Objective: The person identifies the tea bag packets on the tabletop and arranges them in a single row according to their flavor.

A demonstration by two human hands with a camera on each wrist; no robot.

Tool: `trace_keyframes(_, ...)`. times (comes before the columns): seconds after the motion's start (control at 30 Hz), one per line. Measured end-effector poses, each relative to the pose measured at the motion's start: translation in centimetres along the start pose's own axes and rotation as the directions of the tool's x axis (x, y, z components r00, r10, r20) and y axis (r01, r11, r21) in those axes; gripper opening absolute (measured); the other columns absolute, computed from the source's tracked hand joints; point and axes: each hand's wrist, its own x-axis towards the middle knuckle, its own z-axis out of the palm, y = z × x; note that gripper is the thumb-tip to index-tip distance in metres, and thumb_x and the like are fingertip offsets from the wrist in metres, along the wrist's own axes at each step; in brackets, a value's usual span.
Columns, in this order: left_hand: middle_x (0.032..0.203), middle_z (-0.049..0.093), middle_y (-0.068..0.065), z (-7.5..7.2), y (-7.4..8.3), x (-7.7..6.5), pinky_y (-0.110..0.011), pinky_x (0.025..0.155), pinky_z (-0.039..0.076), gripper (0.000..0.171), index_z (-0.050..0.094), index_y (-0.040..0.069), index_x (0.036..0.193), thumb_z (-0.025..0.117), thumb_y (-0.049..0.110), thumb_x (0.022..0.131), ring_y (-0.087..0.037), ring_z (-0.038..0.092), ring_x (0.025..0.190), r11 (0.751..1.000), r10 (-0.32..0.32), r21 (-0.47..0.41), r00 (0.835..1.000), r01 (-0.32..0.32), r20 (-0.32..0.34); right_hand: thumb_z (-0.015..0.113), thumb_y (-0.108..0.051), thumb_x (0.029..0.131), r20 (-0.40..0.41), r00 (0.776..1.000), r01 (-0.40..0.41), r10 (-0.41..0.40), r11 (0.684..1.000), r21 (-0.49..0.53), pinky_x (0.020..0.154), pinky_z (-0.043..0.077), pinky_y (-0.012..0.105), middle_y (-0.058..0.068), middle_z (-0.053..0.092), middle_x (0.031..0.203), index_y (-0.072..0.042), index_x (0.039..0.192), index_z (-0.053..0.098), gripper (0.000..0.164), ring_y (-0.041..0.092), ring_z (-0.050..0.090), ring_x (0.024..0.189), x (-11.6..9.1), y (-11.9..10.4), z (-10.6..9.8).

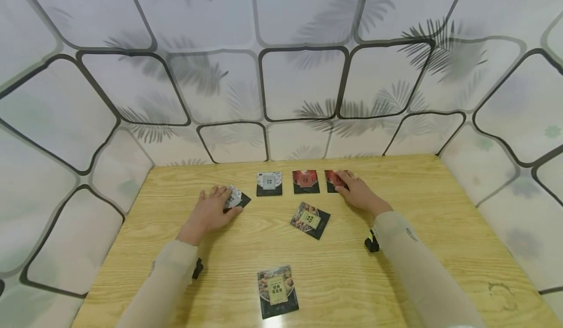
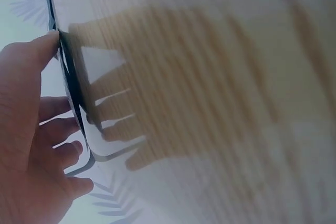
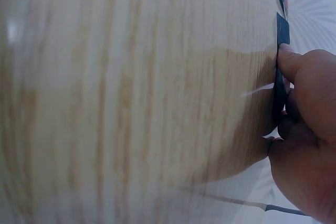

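Observation:
In the head view my left hand (image 1: 212, 211) holds a white-and-black sachet (image 1: 241, 200) at the left of the row, its thumb near the lower corner and its fingers over the far left part. The left wrist view shows that sachet (image 2: 71, 74) edge-on between thumb and fingers. My right hand (image 1: 358, 194) grips a red-and-black sachet (image 1: 331, 183) at the row's right end, covering its right side. Seen from the right wrist, the thumb presses the near face of this sachet (image 3: 281, 74), with curled fingers partly hidden behind.
Between the hands lie another white-and-black sachet (image 1: 269, 184) and another red-and-black sachet (image 1: 305, 182). Closer in are a tilted sachet with food pictures (image 1: 310, 220) and a similar sachet (image 1: 278, 291) near the front. A patterned fabric wall (image 1: 303, 83) encloses the wooden table (image 1: 352, 289).

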Motion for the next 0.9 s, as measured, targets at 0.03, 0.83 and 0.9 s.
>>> trace_keyframes(0.03, 0.167, 0.036, -0.028, 0.0, -0.02, -0.03, -0.077, 0.124, 0.017, 0.078, 0.038, -0.001, 0.161, 0.053, 0.053, 0.108, -0.052, 0.027, 0.157, 1.0, 0.0, 0.003, 1.0, 0.0, -0.001, 0.047, -0.023, 0.114, -0.001, 1.0, 0.001, -0.001, 1.0, 0.0, 0.129, 0.009, 0.069, 0.034, 0.021, 0.17, -0.001, 0.165, 0.027, 0.059, 0.054, 0.012, 0.159, 0.04, 0.01, 0.0)
trace_keyframes(0.83, 0.158, 0.049, -0.029, 0.09, -0.21, 0.04, -0.074, 0.12, 0.032, 0.076, 0.043, -0.003, 0.159, 0.061, 0.048, 0.105, -0.052, 0.046, 0.146, 1.0, -0.02, 0.002, 0.999, 0.02, -0.028, 0.047, -0.024, 0.114, -0.012, 1.0, 0.0, 0.0, 1.0, -0.012, 0.128, 0.012, 0.07, 0.036, 0.023, 0.169, -0.002, 0.164, 0.029, 0.057, 0.054, 0.017, 0.158, 0.09, -0.05, -0.03)
trace_keyframes(0.9, 0.161, 0.046, -0.028, 0.29, -0.33, 0.07, -0.074, 0.121, 0.03, 0.074, 0.039, -0.001, 0.161, 0.058, 0.045, 0.106, -0.052, 0.042, 0.148, 0.999, -0.031, -0.027, 0.999, 0.031, -0.008, 0.046, -0.024, 0.114, -0.005, 1.0, -0.003, 0.003, 1.0, -0.014, 0.128, 0.012, 0.07, 0.036, 0.022, 0.169, -0.002, 0.165, 0.029, 0.058, 0.054, 0.015, 0.158, 0.11, 0.03, 0.0)
